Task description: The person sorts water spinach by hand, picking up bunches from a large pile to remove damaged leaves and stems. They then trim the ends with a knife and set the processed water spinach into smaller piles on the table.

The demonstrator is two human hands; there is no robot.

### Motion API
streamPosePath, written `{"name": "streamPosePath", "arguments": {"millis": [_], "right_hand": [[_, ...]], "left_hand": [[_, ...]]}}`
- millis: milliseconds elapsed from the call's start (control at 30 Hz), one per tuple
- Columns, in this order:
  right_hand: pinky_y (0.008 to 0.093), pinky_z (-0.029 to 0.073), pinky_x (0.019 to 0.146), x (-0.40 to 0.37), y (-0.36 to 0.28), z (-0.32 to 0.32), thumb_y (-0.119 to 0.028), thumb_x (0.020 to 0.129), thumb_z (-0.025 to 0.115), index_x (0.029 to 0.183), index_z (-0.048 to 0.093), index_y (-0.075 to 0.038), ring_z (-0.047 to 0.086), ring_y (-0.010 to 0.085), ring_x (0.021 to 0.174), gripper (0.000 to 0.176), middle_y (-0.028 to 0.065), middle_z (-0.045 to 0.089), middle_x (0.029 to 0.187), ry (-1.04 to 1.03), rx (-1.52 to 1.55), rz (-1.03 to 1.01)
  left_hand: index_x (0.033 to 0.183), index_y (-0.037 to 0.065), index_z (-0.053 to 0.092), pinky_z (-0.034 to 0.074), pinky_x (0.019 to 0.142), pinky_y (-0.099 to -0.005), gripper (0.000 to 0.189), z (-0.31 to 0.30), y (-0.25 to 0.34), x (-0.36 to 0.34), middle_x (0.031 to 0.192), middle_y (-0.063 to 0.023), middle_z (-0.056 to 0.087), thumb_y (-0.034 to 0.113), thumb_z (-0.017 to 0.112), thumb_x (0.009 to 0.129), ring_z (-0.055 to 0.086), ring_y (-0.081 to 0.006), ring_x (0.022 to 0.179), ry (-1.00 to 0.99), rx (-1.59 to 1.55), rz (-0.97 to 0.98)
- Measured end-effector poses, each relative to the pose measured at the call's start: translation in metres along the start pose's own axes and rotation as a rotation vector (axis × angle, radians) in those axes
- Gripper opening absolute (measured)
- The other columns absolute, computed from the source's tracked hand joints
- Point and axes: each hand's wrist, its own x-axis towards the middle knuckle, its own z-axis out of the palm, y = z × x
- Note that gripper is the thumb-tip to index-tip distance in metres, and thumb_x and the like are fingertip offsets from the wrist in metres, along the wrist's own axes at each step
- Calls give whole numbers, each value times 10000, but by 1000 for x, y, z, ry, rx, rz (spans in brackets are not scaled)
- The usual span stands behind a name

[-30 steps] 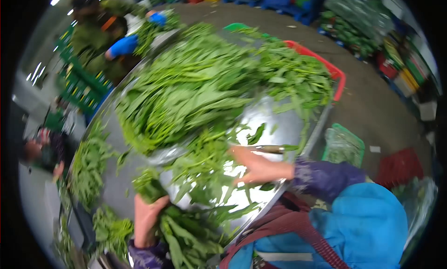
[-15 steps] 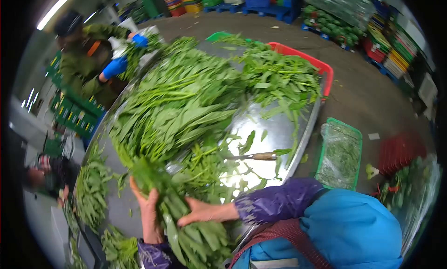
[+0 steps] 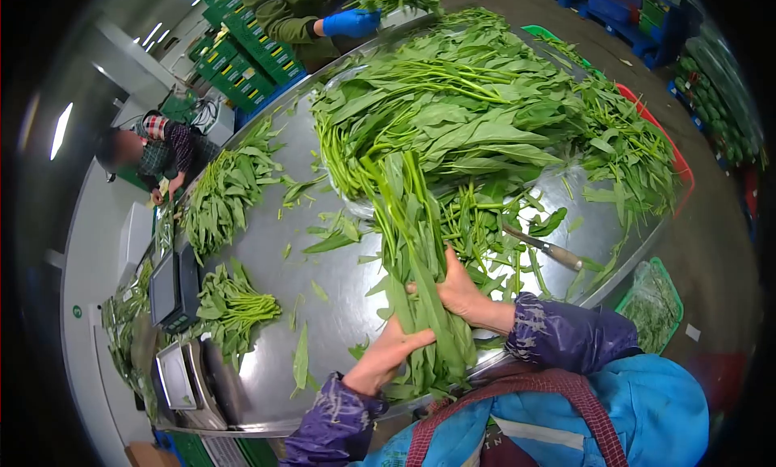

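A bunch of long-leafed greens [image 3: 416,257] hangs between my two hands at the near edge of the metal table, its stems pointing away from me. My left hand [image 3: 386,355] is closed round its lower left side, thumb across the leaves. On the right side, my right hand [image 3: 462,289] grips the same bunch, fingers partly hidden by leaves. Just beyond lies a large pile of greens [image 3: 461,103]. A knife with a wooden handle [image 3: 558,254] rests on the table to the right of my right hand, among loose leaves.
Two bunches [image 3: 230,192] [image 3: 234,307] lie at the left, beside scales [image 3: 182,374]. Across the table a person's blue-gloved hand [image 3: 352,23] is near greens; another person [image 3: 166,148] stands at the far left. A red tray [image 3: 683,172] sits at the right edge.
The view has turned left, so the table's left side and the scales now show. The bunch stays in both hands, its stems now more upright and clearly visible.
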Motion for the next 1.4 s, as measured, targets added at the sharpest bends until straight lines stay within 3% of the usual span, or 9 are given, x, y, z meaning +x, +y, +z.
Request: {"name": "streamPosePath", "arguments": {"millis": [133, 233, 467, 533, 700, 800, 933, 1133, 1400], "right_hand": [[306, 368, 938, -16, -13, 6, -343, 726, 725, 1320, 214, 2, 426, 229, 1124, 856, 158, 443, 1195, 19, 310, 195], [300, 363, 931, -16, -2, 7, -434, 802, 611, 1353, 174, -5, 426, 236, 1124, 823, 168, 422, 1234, 77, 288, 173], [300, 330, 956, -11, 18, -4, -520, 849, 495, 1375, 151, -12, 408, 219, 1144, 809, 146, 388, 1293, 87, 19, -53], [327, 320, 984, -20, 0, -6, -504, 874, 459, 1386, 140, -23, 398, 199, 1160, 771, 130, 364, 1325, -202, 624, 270], [369, 423, 839, -28, 37, -45, -393, 844, 528, 1358, 255, -51, 546, 272, 975, 675, 187, 557, 1031, -215, -538, -180], [357, 467, 743, -53, 72, -49, -237, 846, 513, 1210, 442, -55, 594, 232, 850, 413, 158, 599, 982, -773, -830, 237], [374, 480, 648, -64, 83, -43, -247, 837, 531, 1219, 431, -47, 614, 239, 725, 443, 126, 618, 796, -1095, -925, 190], [407, 470, 615, 3, 25, -95, -242, 782, 589, 1264, 380, -99, 610, 317, 716, 545, 155, 628, 792, -78, -1082, 145], [314, 446, 596, 8, -3, -98, -180, 767, 625, 1144, 492, -50, 577, 196, 624, 420, 82, 607, 767, 28, -795, -61]], "left_hand": [[1372, 68, -21, 338, 991, -352, 1020, -14, -28, 30, 1317, -114, 293, 89, 737, 689, 351, -228, 1211, 42, 168, 270], [1295, 21, 287, 383, 917, -316, 786, 0, -43, 37, 1218, -79, 437, 179, 762, 689, 446, -186, 1108, 100, 240, 509], [1281, 17, 247, 391, 934, -324, 855, 16, -43, 38, 1205, -89, 448, 121, 792, 631, 461, -200, 1098, 107, 117, 453], [1252, 11, 306, 411, 905, -321, 788, 15, -37, 30, 1148, -77, 500, 106, 782, 632, 499, -193, 1046, 176, 86, 393], [1214, 26, 417, 459, 807, -324, 663, -33, -8, -11, 1007, -134, 601, 43, 734, 632, 591, -201, 899, 551, 665, 586], [1258, 42, 385, 479, 663, -397, 683, -82, 0, -26, 802, -211, 624, 137, 710, 665, 616, -332, 748, 875, 1623, 100], [1297, 96, 366, 428, 511, -457, 690, -89, -7, -47, 673, -171, 606, 124, 658, 672, 586, -373, 624, 897, 1497, 415], [1297, 144, 397, 440, 539, -437, 709, -82, 3, -69, 683, -172, 599, 89, 655, 638, 585, -363, 641, 868, 1628, 131], [1208, 193, 500, 422, 484, -403, 639, -75, -2, -75, 692, -123, 578, -9, 613, 612, 572, -322, 576, 962, 1600, 543]]}}
